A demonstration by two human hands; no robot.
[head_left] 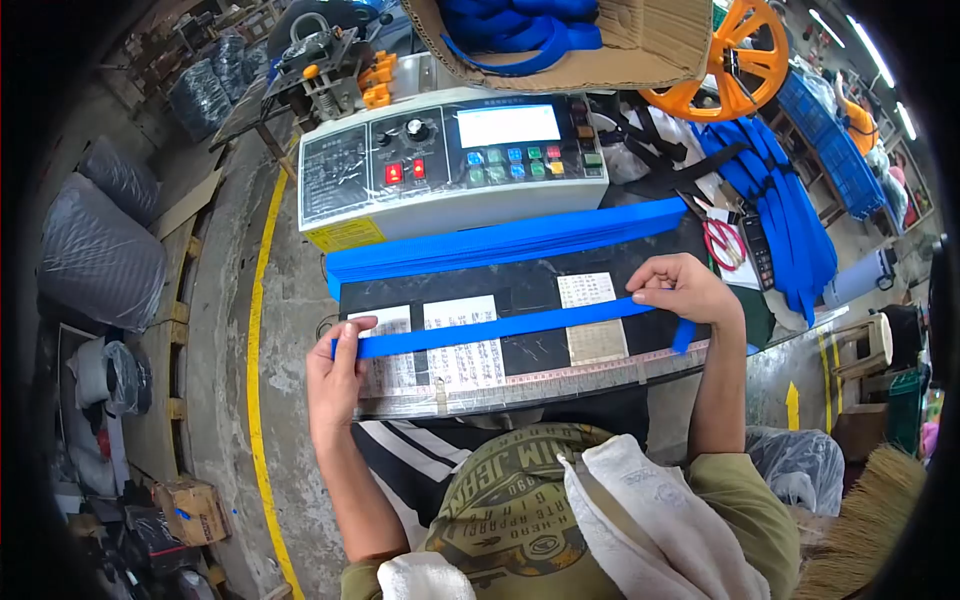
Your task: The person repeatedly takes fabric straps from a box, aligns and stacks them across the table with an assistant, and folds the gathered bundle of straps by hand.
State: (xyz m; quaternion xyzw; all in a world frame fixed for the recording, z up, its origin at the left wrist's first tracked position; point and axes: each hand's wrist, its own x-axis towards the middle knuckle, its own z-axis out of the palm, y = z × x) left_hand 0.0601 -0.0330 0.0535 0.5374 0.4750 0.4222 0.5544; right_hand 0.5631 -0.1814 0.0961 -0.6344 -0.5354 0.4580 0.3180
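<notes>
Strap pulled straight between the hands, over paper sheets. Left hand: thumb and fingers pinched closed on one end part, short tail hanging beside it. Right hand: pinched on other end. Strap stack beyond both.

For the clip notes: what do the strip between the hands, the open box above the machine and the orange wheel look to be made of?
Blue strip: probably woven synthetic webbing, matte; it is flat and evenly coloured.
Open box: brown corrugated cardboard, dull, with creased flaps.
Orange wheel: likely moulded plastic or painted metal; the smooth, bright surface leaves it open.
</notes>
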